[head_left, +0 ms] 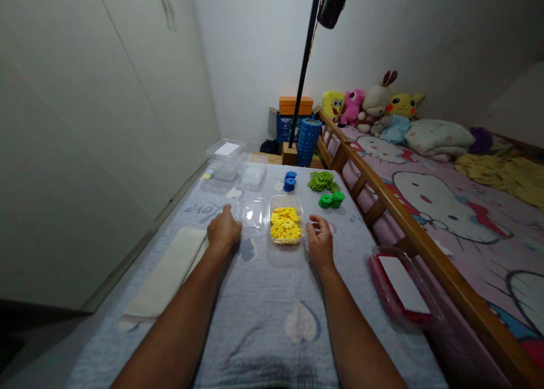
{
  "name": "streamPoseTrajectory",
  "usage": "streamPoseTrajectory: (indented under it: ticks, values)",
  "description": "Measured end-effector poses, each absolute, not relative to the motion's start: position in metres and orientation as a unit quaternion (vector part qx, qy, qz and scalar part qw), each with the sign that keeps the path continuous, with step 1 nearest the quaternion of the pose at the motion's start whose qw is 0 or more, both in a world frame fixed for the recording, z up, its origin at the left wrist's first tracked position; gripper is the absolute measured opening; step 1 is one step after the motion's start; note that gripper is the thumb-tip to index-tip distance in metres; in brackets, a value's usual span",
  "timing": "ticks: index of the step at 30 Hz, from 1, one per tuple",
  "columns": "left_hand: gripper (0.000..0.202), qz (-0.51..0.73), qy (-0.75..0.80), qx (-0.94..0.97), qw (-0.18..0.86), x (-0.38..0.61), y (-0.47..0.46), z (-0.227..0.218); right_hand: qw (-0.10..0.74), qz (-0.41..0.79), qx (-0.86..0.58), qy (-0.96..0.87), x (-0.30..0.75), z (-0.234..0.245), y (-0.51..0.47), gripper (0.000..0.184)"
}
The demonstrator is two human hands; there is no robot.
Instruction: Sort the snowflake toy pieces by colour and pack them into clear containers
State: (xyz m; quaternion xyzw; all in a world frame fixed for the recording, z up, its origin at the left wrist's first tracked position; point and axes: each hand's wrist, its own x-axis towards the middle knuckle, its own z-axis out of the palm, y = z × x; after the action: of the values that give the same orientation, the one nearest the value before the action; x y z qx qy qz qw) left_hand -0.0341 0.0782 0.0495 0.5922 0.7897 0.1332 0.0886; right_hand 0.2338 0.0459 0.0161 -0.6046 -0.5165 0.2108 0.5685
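A clear plastic container [302,208] with an open top holds several yellow flower-shaped plastic pieces [284,223]. Left of it lies a clear lid [251,214], flat on the cloth. My left hand [224,229] rests close to the lid's left edge, fingers curled in, with nothing visible in them. Just right of the container, my right hand [320,240] is loosely bent, thumb and fingers apart, holding nothing. Beyond the right hand lie dark green pieces [331,200] in stacks and a loose heap of light green pieces [322,180]. Blue pieces [289,181] are stacked behind the container.
Lidded clear containers [225,158] stand at the back left, beside another clear piece [254,172]. A folded pale cloth [170,270] lies left. A box with red contents [402,287] sits at the right edge, against the wooden bed rail [382,208]. A black pole [304,66] rises behind.
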Motion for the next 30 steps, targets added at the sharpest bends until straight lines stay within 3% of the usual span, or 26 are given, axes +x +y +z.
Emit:
streamPoseTrajectory:
  ticks: [7,13,16,22,27,30]
  values:
    - [0.058,0.198,0.789,0.555,0.172,-0.044,0.091,0.047,0.575,0.201,-0.604,-0.514,0.236,0.013,0.048,0.035]
    - [0.032,0.243,0.765,0.551,0.229,-0.052,0.088,0.064,0.582,0.168,-0.607,-0.515,0.236,0.021,0.046,0.033]
    - [0.032,0.285,0.744,0.551,0.248,-0.047,0.080,0.076,0.577,0.120,-0.604,-0.537,0.233,0.032,0.040,0.029]
    - [0.035,0.386,0.706,0.583,0.111,-0.012,0.048,0.108,0.548,0.143,-0.557,-0.607,0.207,0.063,0.022,0.019]
    - [0.042,0.394,0.621,0.678,0.006,0.030,0.022,0.111,0.531,0.310,-0.527,-0.586,0.188,0.085,0.022,0.036]
    - [0.036,0.387,0.565,0.728,-0.026,0.053,0.012,0.100,0.534,0.361,-0.529,-0.553,0.188,0.091,0.028,0.043]
